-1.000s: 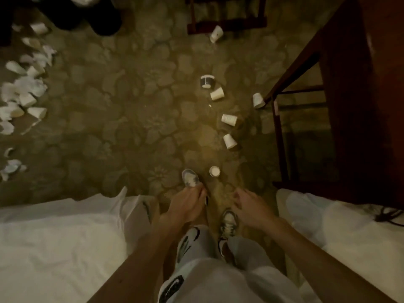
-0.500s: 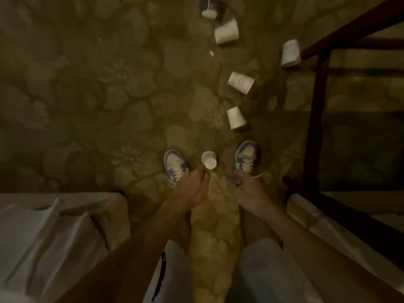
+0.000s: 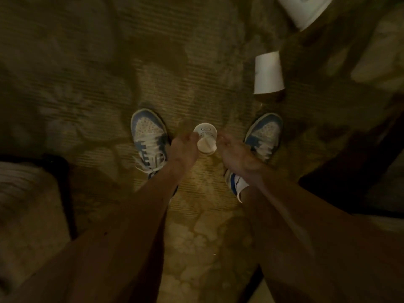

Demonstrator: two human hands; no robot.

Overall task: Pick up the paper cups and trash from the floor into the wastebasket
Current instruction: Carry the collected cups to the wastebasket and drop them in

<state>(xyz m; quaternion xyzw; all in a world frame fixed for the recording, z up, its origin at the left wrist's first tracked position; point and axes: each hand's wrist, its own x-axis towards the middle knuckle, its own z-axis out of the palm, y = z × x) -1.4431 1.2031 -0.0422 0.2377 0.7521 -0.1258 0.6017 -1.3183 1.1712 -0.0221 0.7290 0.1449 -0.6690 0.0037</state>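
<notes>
Paper cup (image 3: 205, 138), small and white, sits low over the patterned carpet floor (image 3: 98, 62), between the person's two blue-and-white shoes, the left shoe (image 3: 147, 136) and the right shoe (image 3: 265, 134). The left hand (image 3: 185, 147) reaches down to it, and its curled fingers pinch the cup's left side. The right hand (image 3: 237, 153) is just beside the cup's right side with its fingers bent. The blur hides whether it touches or grips the cup, so I cannot tell its state. A second cup (image 3: 268, 73) lies on its side on the carpet ahead of the right shoe, well apart from the hands. A third cup (image 3: 306, 9) lies farther off, cut by the top edge. Pale bedding (image 3: 19, 193) shows at the left edge.
</notes>
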